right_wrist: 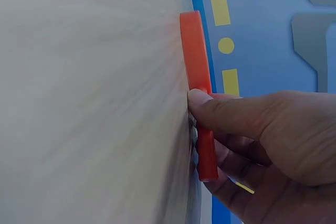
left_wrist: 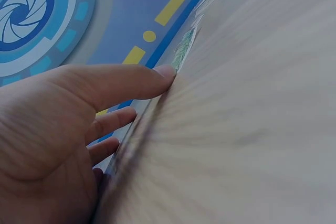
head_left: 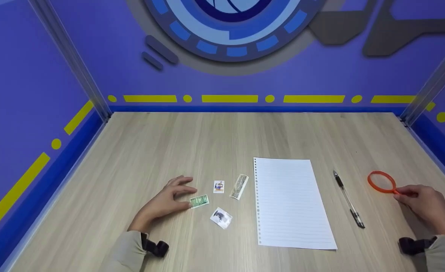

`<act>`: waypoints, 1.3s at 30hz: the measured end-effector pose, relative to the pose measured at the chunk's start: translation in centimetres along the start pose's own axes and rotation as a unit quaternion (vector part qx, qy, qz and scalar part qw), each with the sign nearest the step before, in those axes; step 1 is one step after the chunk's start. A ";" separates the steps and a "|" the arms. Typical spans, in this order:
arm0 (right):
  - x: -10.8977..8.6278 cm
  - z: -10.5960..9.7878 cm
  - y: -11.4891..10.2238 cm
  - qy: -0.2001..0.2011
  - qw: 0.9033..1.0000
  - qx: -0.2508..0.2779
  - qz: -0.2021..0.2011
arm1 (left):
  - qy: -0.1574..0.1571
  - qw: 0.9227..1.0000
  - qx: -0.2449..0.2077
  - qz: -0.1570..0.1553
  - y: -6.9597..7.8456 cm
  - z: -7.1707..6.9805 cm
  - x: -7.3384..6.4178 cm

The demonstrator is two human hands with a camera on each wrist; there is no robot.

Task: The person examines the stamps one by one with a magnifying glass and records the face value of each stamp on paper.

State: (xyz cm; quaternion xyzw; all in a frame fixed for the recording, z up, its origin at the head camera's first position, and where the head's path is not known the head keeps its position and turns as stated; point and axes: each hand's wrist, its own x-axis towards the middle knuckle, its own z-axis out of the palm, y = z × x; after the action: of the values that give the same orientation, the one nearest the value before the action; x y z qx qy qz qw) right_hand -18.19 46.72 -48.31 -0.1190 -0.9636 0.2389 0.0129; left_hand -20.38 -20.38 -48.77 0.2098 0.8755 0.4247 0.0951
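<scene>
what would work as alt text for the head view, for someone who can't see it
At a wooden table, a person's right hand holds an orange magnifying glass by its handle, while the left hand touches a green stamp with its thumb. Three other stamps, a lined sheet and a pen lie between.

1. Magnifying glass (right_wrist: 196, 59): orange-red ring and handle, ring roughly parallel to table (head_left: 222, 139). Right hand (head_left: 426, 202) pinches it near the ring.
2. Green stamp (head_left: 199, 201): rectangular, pale border, flat on table, slightly skewed. Left hand (head_left: 166, 201) has thumb touching its left end.
</scene>
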 end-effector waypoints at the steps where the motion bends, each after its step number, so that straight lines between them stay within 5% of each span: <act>1: 0.0 0.0 0.0 0.001 1.000 0.000 -0.001 | 0.000 1.000 0.000 0.000 0.0 0.0 0.0; 27: -0.7 -0.2 -2.0 0.016 1.000 0.003 0.008 | -0.004 1.000 0.007 -0.003 -0.1 0.0 -0.1; 39: -0.9 -0.4 -3.5 0.031 0.999 0.009 -0.034 | -0.004 1.000 0.010 0.002 -0.2 0.0 0.0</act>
State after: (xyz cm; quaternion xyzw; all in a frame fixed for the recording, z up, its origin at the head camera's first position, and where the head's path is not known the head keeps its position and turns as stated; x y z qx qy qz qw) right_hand -18.05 43.72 -46.29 -0.0937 -0.9640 0.2433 0.0520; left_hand -20.44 -20.51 -48.90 0.2140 0.8790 0.4152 0.0956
